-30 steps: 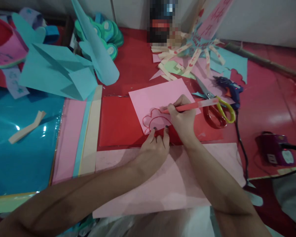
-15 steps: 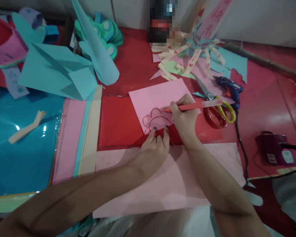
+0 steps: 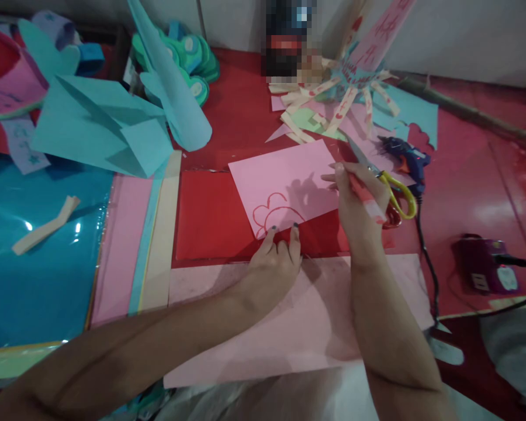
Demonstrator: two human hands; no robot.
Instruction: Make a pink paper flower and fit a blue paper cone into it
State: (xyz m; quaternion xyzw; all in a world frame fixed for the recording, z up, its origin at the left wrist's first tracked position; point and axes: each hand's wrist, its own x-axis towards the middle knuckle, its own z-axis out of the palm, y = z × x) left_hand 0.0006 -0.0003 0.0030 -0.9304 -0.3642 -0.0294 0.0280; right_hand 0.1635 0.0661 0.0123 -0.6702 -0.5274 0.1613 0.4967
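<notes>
A pink sheet (image 3: 289,169) lies tilted on a red plastic-covered pad (image 3: 214,216); curved, scalloped red lines are drawn on its lower left part. Two fingertips of my left hand (image 3: 278,257) press on the sheet's lower edge, the middle fingers curled, with nothing held. Above the sheet's right edge is my right hand (image 3: 362,199), closed on a red marker (image 3: 366,197) that points up and left, its tip hidden by the fingers. Scissors (image 3: 398,193) with yellow and red handles lie just beyond this hand, partly covered by it.
A dark blue glue gun (image 3: 405,158) and a purple socket box (image 3: 488,266) with cables are on the right. Blue folded paper (image 3: 100,126), a blue paper cone (image 3: 175,88) and green cutouts (image 3: 197,58) stand back left. A paper-strip figure (image 3: 355,76) is at the back.
My right hand has lifted off the drawing and moved right with the marker, which has turned in the fingers. My left hand has stayed in place.
</notes>
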